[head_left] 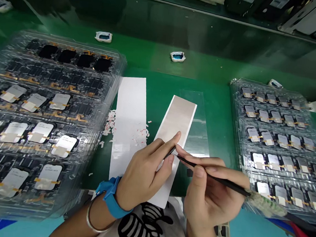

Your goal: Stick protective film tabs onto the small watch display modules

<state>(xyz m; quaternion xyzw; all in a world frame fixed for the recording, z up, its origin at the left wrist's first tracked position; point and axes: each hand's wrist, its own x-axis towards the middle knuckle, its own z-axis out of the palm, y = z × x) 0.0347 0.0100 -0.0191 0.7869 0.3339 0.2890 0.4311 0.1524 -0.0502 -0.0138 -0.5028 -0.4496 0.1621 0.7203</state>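
Note:
My right hand (pixel 214 198) grips black tweezers (pixel 228 183), held like a pen, with tape wound round their rear part. Their tips reach the thumb and forefinger of my left hand (pixel 146 167). Those fingers are closed round a small dark-edged part (pixel 169 152), mostly hidden by the hand, so its kind does not show. Beneath both hands lies a beige strip with white edges (pixel 179 113). To its left is a long white sheet (pixel 131 104), with small white and red paper scraps (pixel 110 123) on and beside it.
A clear plastic tray (pixel 118 60) on the left holds several small screen modules (pixel 64 145). Another tray (pixel 233 103) on the right holds similar modules (pixel 259 160). Small white cases with blue inside (pixel 177 56) stand at the back. A transparent sheet (pixel 201 130) lies beside the strip.

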